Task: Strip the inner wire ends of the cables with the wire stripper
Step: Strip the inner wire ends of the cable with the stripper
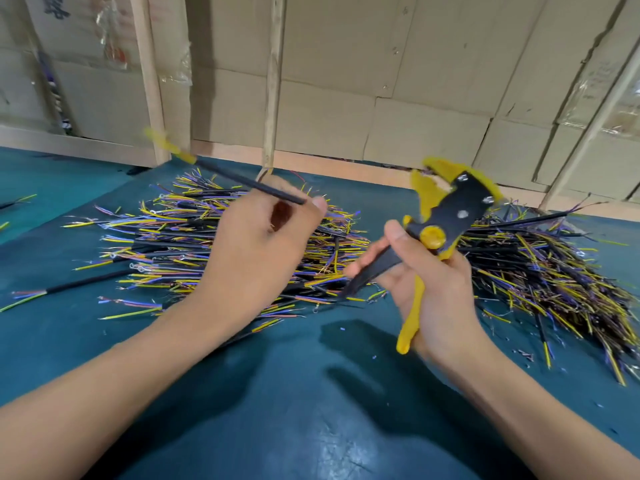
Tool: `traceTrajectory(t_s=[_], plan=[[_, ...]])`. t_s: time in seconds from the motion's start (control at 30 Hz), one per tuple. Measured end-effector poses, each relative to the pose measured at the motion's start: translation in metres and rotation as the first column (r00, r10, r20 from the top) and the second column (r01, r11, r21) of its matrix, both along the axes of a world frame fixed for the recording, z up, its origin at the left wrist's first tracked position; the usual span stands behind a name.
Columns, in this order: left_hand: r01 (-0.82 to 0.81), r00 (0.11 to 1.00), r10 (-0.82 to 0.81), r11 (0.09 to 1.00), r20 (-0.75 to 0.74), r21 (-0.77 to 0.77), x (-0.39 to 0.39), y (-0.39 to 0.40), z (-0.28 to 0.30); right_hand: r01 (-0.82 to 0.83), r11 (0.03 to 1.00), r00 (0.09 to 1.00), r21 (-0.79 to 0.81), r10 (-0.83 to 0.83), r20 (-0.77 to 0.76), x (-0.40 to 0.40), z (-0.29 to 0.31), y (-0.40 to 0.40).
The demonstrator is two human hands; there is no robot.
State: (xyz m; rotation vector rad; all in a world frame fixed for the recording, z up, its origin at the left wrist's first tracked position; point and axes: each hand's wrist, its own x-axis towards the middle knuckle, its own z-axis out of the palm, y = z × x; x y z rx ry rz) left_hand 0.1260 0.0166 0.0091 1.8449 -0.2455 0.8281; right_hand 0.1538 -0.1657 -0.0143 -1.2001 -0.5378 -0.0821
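Observation:
My left hand (pixel 263 237) pinches a black cable (pixel 242 181) between thumb and fingers. The cable slants up and to the left, and its yellow inner wire ends (pixel 166 143) are blurred by motion. My right hand (pixel 429 289) grips the yellow and black wire stripper (pixel 446 216) by its handles, jaws pointing up and to the right, away from the cable. Cable and stripper are apart, with a gap of about a hand's width between them. The stripper's jaws look empty.
A pile of black cables with yellow, purple and orange wire ends (pixel 194 244) lies under my left hand. A second pile (pixel 540 282) lies at the right. Both rest on the teal table mat (pixel 294 393). A cardboard and wood wall (pixel 346 98) closes the back.

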Motion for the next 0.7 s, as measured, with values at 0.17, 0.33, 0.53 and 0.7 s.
traceTrajectory(t_s=[0.17,0.33,0.53,0.7], plan=[[-0.051,0.999,0.032,0.591,0.040,0.805,-0.006,0.002,0.002,0.296,0.916,0.924,-0.272,-0.201,0.326,-0.001,0.014,-0.016],[-0.071,0.997,-0.019,0.313,0.081,0.947,-0.008,-0.003,-0.007,0.225,0.894,0.937,-0.388,-0.089,0.337,-0.011,0.016,-0.008],[0.074,0.996,0.008,0.529,-0.092,0.845,-0.002,0.006,-0.009,0.280,0.960,0.960,0.006,-0.280,0.003,0.006,0.028,-0.020],[0.139,0.968,0.124,0.465,-0.220,0.874,0.007,0.023,-0.013,0.471,0.801,0.867,0.370,-0.345,-0.359,0.031,0.053,-0.076]])
